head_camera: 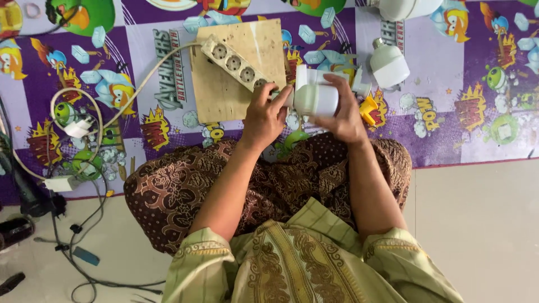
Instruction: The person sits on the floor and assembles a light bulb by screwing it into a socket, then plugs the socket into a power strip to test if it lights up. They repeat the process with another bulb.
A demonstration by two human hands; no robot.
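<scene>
My right hand (343, 112) wraps around a white bulb body (315, 99), held sideways above my lap. My left hand (268, 115) grips a thin green-handled tool (276, 91), its tip at the bulb's left end. Just beyond my left hand, a cream power strip (233, 62) with several round sockets lies diagonally on a plywood board (264, 42). A small white box (306, 76) sits behind the held bulb.
A white bulb (388, 64) lies on the colourful cartoon mat (449, 123), another at the top edge (401, 7). A yellow piece (369, 108) sits right of my hand. Cables, a white plug (78, 128) and dark tools (25, 196) clutter the left. Pale floor lies on the right.
</scene>
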